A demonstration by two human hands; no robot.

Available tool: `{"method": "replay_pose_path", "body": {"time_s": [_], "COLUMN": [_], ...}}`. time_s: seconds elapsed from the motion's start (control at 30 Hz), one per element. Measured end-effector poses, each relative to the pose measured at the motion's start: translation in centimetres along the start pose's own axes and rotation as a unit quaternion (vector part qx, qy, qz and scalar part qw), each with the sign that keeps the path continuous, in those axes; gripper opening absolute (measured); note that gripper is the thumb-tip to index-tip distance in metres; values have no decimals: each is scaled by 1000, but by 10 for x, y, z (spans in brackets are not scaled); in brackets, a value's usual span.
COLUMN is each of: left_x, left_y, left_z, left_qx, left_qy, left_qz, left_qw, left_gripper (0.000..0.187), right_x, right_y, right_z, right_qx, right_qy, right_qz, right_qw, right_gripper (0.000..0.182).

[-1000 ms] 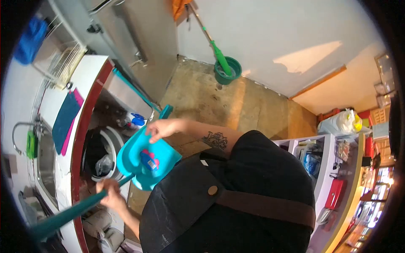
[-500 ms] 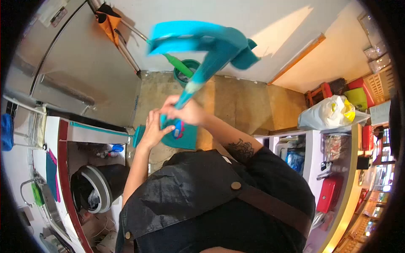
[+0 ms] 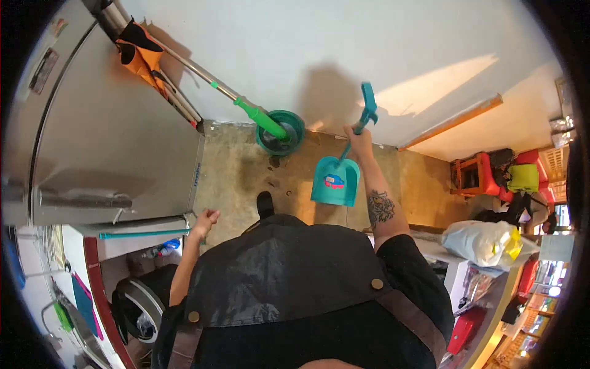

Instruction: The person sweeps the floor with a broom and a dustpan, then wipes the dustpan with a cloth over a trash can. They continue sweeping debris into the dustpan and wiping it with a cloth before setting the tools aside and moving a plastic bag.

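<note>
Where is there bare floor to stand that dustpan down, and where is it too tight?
Bare floor lies between the fridge side and the dustpan that the right hand holds by the handle, below the green bucket. More lies right of the dustpan, toward the red stool. It is crowded in the bucket's wall corner and under the counter by the left hand.

Worn concrete floor (image 3: 246,172) meets a sunlit white wall (image 3: 295,43) beside a steel fridge (image 3: 92,141).

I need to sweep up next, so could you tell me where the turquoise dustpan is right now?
The turquoise dustpan hangs from the right hand, above the floor near the white wall, just right of the green bucket.
</note>
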State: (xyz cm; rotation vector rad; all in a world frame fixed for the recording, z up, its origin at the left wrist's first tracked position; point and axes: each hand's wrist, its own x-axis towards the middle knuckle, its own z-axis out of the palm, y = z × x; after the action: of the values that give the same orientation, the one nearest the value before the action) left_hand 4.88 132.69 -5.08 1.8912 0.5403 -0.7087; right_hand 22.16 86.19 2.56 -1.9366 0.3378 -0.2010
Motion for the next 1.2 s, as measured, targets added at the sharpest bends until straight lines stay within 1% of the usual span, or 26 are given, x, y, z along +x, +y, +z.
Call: {"method": "replay_pose_path", "body": {"time_s": [0.1,0.17,0.23,0.27,0.3,0.33,0.37,0.4,0.43,0.47,0.5,0.53,0.57,0.63,0.67,0.73,0.77,0.8,0.87,0.9,0.93,1.0,1.03,1.1,1.17,1.2], "left_x": [53,97,143,151,199,216,201,209,229,233,255,271,283,296,307,340,352,367,385,384,380,378,381,390,403,411], "left_y": [74,121,168,203,203,225,267,290,302,320,324,332,338,349,349,346,344,342,336,334,342,353,352,347,343,339], "left_z": [-20,-45,-69,-77,-100,-113,-113,-120,-134,-136,-149,-155,-161,-165,-166,-173,-179,-183,-189,-187,-184,-183,-186,-191,-196,-200], "left_qx": [-24,-1,-53,-77,-99,-108,-166,-165,-204,-227,-244,-244,-246,-252,-257,-292,-300,-319,-349,-350,-369,-391,-404,-419,-436,-455], "left_qy": [34,32,66,106,103,125,105,151,158,159,171,174,180,189,194,279,254,253,217,218,217,222,220,224,225,149], "left_qz": [40,78,105,98,130,118,108,106,102,118,124,121,100,68,63,47,52,55,106,99,105,117,108,100,66,98], "left_qw": [998,996,991,986,981,979,975,969,961,953,947,946,947,947,945,914,918,912,906,906,897,886,881,874,869,872], "left_gripper": [43,42,42,44,51,57,63,67,68,72,73,73,74,77,77,86,93,93,89,89,86,84,82,81,81,81], "right_x": [49,69,99,116,131,144,158,180,183,187,196,206,214,217,224,242,248,258,263,268,267,264,266,267,271,273], "right_y": [23,32,55,66,75,95,122,135,121,139,167,168,168,139,144,165,167,161,161,183,177,162,163,163,158,152], "right_z": [2,3,6,7,8,11,16,20,21,25,34,42,43,40,43,48,52,56,56,60,63,71,74,76,78,80], "right_qx": [-34,-13,16,47,34,30,-1,-32,-109,-112,-14,84,85,43,40,-57,-80,-81,-76,-82,-84,-43,-40,76,65,52], "right_qy": [-12,-13,-27,-39,-60,-60,-69,-80,-84,-91,-75,-57,-62,-15,-23,5,58,49,82,110,107,153,150,124,100,80], "right_qz": [8,30,44,47,58,72,48,12,-10,-2,24,46,46,194,193,124,124,122,153,102,101,199,194,156,168,185], "right_qw": [999,999,999,997,996,995,996,996,990,990,997,994,993,980,980,991,987,988,982,985,986,967,969,977,979,978], "right_gripper": [19,16,17,18,17,17,17,18,20,20,21,21,21,26,26,27,27,27,26,25,25,27,27,29,31,35]}}
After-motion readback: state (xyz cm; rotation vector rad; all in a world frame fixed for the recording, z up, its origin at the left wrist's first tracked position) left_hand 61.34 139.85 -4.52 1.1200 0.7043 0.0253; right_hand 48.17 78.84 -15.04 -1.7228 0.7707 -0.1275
